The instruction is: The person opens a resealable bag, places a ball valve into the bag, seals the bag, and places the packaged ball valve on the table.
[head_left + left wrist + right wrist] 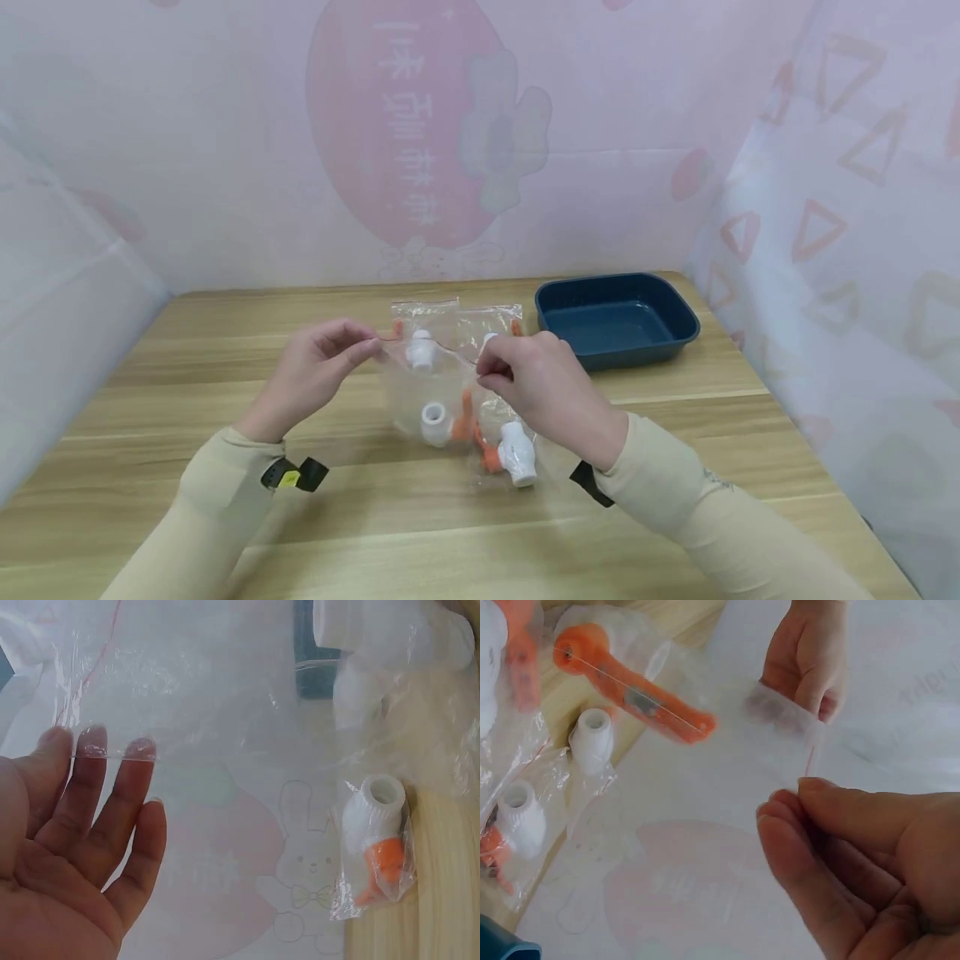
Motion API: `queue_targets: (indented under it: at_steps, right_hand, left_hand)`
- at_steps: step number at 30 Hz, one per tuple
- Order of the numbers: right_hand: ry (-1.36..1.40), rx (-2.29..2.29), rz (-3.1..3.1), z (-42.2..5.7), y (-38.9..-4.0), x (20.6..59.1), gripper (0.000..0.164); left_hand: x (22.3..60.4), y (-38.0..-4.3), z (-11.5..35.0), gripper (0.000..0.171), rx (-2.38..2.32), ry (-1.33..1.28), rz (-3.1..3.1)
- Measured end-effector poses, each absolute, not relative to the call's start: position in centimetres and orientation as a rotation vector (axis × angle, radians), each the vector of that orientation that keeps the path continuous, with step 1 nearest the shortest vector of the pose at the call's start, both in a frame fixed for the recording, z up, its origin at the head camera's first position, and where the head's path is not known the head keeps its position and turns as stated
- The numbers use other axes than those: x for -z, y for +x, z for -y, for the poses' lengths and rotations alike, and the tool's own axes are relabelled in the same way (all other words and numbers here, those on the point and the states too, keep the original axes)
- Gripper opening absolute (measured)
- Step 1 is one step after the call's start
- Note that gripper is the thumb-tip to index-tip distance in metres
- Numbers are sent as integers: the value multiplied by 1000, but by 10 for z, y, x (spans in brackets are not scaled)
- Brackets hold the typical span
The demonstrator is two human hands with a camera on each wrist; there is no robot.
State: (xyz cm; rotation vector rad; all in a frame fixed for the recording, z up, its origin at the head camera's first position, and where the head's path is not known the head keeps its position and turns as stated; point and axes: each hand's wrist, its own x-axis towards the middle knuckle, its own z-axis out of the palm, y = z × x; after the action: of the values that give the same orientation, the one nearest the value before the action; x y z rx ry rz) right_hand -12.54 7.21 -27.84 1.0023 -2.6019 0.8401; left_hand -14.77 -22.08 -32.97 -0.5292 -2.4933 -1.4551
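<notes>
Between the two hands a clear zip bag point(405, 387) with a red seal line hangs above the table. Inside it, at the bottom, lies a white plastic ball valve point(435, 425) with an orange handle point(630, 697). My left hand point(311, 371) pinches the bag's upper left corner between thumb and fingertips. The opposite upper corner is pinched by my right hand point(551, 387), its thumb against the curled index finger. Just right of the held bag, another bagged white valve point(517, 457) with orange on it lies on the table.
Two more bagged valves lie behind the hands, one at the left point(422, 350) and one partly hidden by the right hand. A dark blue bin point(637, 354) stands at the back right of the wooden table point(360, 533). Printed cloth point(225, 167) encloses the back and sides.
</notes>
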Motion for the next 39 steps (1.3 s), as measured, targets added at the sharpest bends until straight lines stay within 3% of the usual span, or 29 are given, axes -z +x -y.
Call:
queue_targets:
  at_steps: [5, 14, 26, 39]
  right_hand:
    - [1019, -909, 2598, -76, -131, 277, 18]
    - [1093, -909, 2597, -77, -133, 274, 9]
    - [1082, -881, 2725, -78, -136, 277, 4]
    - [1108, -920, 2732, -81, -135, 278, 6]
  left_hand:
    - [323, -126, 224, 4, 1425, -544, 2448]
    - [317, -92, 224, 11, 1188, -490, 2461]
    - [319, -90, 219, 14, 1034, -560, 2437]
    - [319, -83, 212, 11, 1038, -422, 2452]
